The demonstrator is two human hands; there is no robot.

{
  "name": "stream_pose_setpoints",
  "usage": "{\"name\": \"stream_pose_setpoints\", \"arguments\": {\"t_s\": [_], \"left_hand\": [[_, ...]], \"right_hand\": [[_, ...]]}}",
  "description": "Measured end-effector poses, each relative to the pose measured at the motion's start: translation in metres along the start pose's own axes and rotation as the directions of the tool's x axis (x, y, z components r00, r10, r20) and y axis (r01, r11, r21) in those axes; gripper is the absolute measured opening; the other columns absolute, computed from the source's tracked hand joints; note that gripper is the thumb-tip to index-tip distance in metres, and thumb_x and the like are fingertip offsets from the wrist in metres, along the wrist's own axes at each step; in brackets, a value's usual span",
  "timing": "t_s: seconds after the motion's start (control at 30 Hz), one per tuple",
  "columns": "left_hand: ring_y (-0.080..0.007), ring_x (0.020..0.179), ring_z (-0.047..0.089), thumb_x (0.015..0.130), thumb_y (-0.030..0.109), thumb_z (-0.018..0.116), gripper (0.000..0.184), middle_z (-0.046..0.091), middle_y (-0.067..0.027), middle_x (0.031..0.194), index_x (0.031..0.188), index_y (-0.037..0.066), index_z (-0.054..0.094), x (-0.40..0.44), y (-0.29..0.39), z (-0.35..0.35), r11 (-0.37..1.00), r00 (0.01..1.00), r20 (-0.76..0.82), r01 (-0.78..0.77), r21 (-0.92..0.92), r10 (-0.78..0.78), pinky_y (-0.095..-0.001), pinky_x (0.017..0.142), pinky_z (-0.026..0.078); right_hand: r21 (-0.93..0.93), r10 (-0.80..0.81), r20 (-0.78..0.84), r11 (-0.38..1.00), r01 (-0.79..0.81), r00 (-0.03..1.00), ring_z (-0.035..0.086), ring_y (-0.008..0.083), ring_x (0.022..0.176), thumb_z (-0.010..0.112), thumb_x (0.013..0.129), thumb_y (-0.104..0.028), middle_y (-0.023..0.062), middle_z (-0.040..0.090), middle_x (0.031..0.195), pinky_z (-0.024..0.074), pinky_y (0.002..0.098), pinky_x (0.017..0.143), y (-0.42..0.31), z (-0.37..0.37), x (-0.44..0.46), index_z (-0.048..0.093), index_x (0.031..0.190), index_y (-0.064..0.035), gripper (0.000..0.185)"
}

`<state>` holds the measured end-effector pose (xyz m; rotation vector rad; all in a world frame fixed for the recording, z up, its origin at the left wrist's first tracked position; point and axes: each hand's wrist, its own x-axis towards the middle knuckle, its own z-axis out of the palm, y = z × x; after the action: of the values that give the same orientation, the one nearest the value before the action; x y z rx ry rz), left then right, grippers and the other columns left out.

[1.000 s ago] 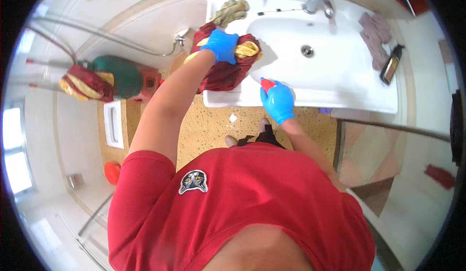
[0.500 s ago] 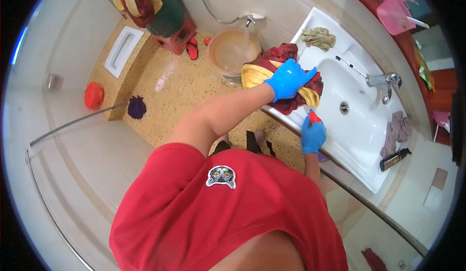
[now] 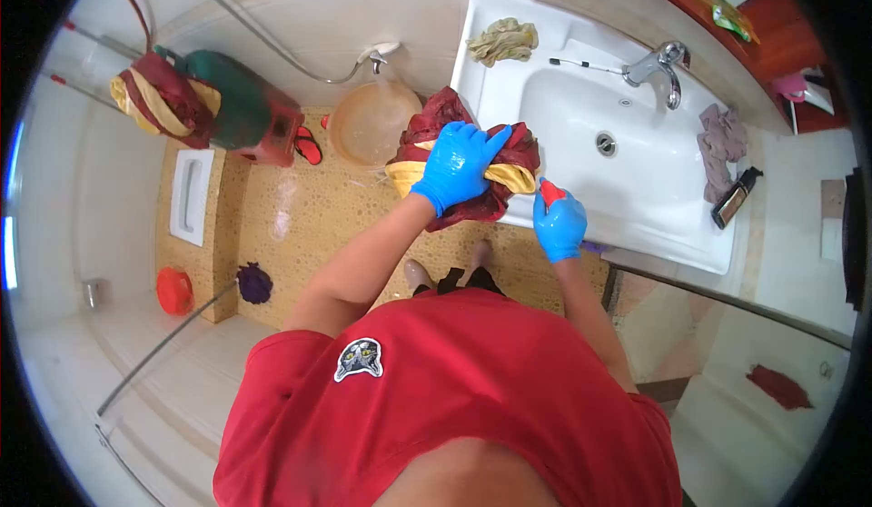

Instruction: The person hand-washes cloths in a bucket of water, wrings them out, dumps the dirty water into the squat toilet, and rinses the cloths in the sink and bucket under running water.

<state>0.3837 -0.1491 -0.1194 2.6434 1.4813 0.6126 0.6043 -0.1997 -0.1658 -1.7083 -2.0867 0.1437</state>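
Note:
A wet dark red and yellow cloth (image 3: 445, 112) lies bunched over the sink's near left corner, part of it hanging past the edge. Blue-gloved, my left hand (image 3: 459, 166) holds it from above, with the thumb stretched out to the right and the fingertips partly hidden in the folds. My right hand (image 3: 561, 225), also gloved in blue, is closed around a small red object (image 3: 550, 193) at the sink's front edge. Most of that object is hidden by the fingers, so its kind is unclear.
The white sink (image 3: 563, 125) has a chrome faucet (image 3: 656, 71), a greenish cloth (image 3: 504, 42), a brush (image 3: 581, 64), a mauve cloth (image 3: 718, 148) and a dark bottle (image 3: 737, 198). Water runs into a tan basin (image 3: 363, 130) on the floor. A glass panel edge (image 3: 727, 300) stands at right.
The view has shifted, so the sink and basin appear further left. My left hand stays on the red and yellow cloth, and my right hand keeps the red object.

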Motion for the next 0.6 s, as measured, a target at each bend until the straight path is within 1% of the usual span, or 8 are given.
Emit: {"name": "stream_pose_setpoints", "arguments": {"t_s": [0.13,0.2,0.23,0.3,0.33,0.47,0.53,0.6], "left_hand": [[-0.0263,0.082,0.056,0.055,0.02,0.07,0.073,0.059,-0.0079,0.083,0.125,0.012,0.05,0.009,0.001,-0.003,1.0,1.0,0.021,-0.018,-0.02,0.018,-0.0397,0.076,0.041],[-0.0264,0.083,0.055,0.059,0.022,0.069,0.07,0.058,-0.0075,0.085,0.125,0.012,0.049,0.01,0.003,-0.003,0.999,0.999,0.042,-0.026,-0.021,0.027,-0.0394,0.076,0.04],[-0.026,0.082,0.055,0.059,0.022,0.069,0.07,0.058,-0.0071,0.085,0.125,0.012,0.049,0.01,0.005,-0.004,1.0,0.999,0.042,-0.022,-0.004,0.022,-0.0393,0.076,0.04],[-0.0254,0.082,0.055,0.06,0.022,0.069,0.069,0.058,-0.0067,0.085,0.125,0.012,0.049,0.009,0.004,-0.001,0.999,0.999,0.02,-0.049,-0.005,0.049,-0.0393,0.076,0.04],[-0.0249,0.082,0.055,0.06,0.023,0.069,0.069,0.058,-0.0063,0.085,0.125,0.011,0.05,0.012,0.003,0.003,0.999,0.999,-0.003,-0.044,0.007,0.044,-0.0392,0.076,0.04],[-0.0241,0.081,0.055,0.06,0.023,0.069,0.068,0.058,-0.0057,0.085,0.125,0.011,0.051,0.009,0.003,0.003,0.999,0.999,-0.01,-0.047,0.02,0.047,-0.0389,0.076,0.04],[-0.0254,0.082,0.056,0.056,0.02,0.07,0.071,0.061,-0.007,0.088,0.125,0.012,0.051,0.009,0.004,0.001,0.999,1.0,-0.007,-0.029,0.026,0.029,-0.0391,0.076,0.041],[-0.0254,0.082,0.056,0.056,0.02,0.069,0.071,0.06,-0.007,0.087,0.125,0.011,0.051,0.013,0.006,0.001,0.999,1.0,0.006,-0.023,0.029,0.023,-0.0394,0.076,0.041]], "right_hand": [[-0.019,0.1,0.02,0.995,-0.099,0.995,0.059,0.0344,0.066,0.057,0.078,-0.024,0.0167,0.062,0.075,0.0469,0.0444,0.063,0.006,-0.003,0.0,0.065,0.101,-0.0113,0.027],[-0.08,0.067,0.083,0.995,-0.061,0.994,0.058,0.0348,0.065,0.058,0.078,-0.025,0.0169,0.062,0.076,0.0466,0.0448,0.061,0.002,-0.009,0.003,0.066,0.097,-0.0101,0.025],[-0.09,0.101,0.069,0.991,-0.095,0.992,0.058,0.0348,0.065,0.058,0.078,-0.025,0.0169,0.062,0.076,0.0466,0.0448,0.061,0.006,-0.005,0.0,0.066,0.097,-0.0101,0.025],[-0.022,0.052,-0.043,0.998,-0.053,0.998,0.058,0.0351,0.063,0.058,0.078,-0.026,0.0177,0.061,0.077,0.0461,0.0456,0.06,0.009,0.005,-0.004,0.066,0.093,-0.0097,0.024],[-0.004,0.055,-0.002,0.998,-0.055,0.999,0.058,0.035,0.063,0.058,0.078,-0.026,0.0177,0.06,0.077,0.0459,0.0453,0.06,0.011,0.001,-0.001,0.065,0.093,-0.0089,0.024],[-0.012,0.063,-0.025,0.998,-0.064,0.998,0.058,0.0352,0.063,0.058,0.078,-0.026,0.0179,0.06,0.077,0.0461,0.0446,0.06,0.01,0.005,-0.005,0.066,0.093,-0.009,0.024],[-0.003,0.057,-0.018,0.998,-0.057,0.998,0.058,0.0351,0.064,0.058,0.078,-0.025,0.0177,0.06,0.075,0.0459,0.0442,0.06,0.006,0.0,-0.004,0.066,0.092,-0.0097,0.022],[0.008,0.045,-0.032,0.999,-0.045,0.998,0.057,0.0349,0.064,0.058,0.078,-0.025,0.0176,0.06,0.075,0.0457,0.0444,0.059,0.011,0.003,-0.002,0.066,0.092,-0.0105,0.022]]}}
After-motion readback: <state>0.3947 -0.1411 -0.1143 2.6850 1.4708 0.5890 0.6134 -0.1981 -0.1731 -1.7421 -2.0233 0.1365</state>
